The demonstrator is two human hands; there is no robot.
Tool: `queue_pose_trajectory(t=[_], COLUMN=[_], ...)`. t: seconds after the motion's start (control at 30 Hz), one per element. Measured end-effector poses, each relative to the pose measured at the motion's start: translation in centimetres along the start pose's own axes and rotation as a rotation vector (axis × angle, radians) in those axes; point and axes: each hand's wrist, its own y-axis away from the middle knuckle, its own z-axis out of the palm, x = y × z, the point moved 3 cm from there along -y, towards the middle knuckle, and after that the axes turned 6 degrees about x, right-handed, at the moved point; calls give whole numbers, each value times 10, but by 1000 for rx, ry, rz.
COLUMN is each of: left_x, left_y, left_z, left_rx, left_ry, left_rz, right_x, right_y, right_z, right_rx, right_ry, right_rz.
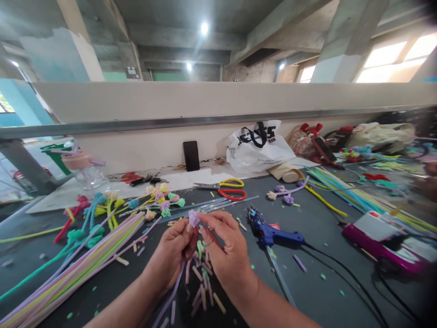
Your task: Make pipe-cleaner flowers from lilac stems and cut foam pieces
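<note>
Left hand [179,241]: closed in a pinch round the base of a purple fuzzy flower head [194,219]. Right hand [228,246]: part open, fingers curved, index fingertip at the head's edge; cannot tell if it grips. Flower head sits between the 2 hands, above the table [321,296]; a lilac stem [170,298] trails below the left hand.

State of work, as judged: this head looks bunched into shape, its joining to the stem unclear, fingers hiding the base.

Beneath the hands: short cut pieces [204,288], loose, scattered. Left: long pastel stems [102,257] in a bundle, seemingly unworked; beyond, a pile of formed flower heads [164,198], seemingly done.

Right: blue glue gun [273,233] on its side, apart from the hands. Farther out: scissors [215,186], a branched sprig [288,199] with several heads, a dark phone [191,156] propped upright.
</note>
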Motion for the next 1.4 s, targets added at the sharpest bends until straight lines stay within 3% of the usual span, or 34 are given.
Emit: queue_pose_trajectory(t=[0.23,0.37,0.6,0.9,1.07,1.4], left_x=[4,4,1,1,0,2], left_y=[-1,-1,-1,3,3,1], left_z=[-1,0,0,3,2,-1], left_rx=[-9,3,22,-89,-152,-123], left_ry=[-14,-16,1,-40,-36,-65], left_rz=[40,29,-5,50,21,38], right_x=[4,2,2,6,1,2], right_y=[5,3,-2,-3,-5,-3], right_z=[3,3,3,2,-1,0], right_rx=[13,50,0,-23,2,8], right_ry=[74,21,-107,-36,83,136], right_rz=[-117,-42,96,43,-81,-121])
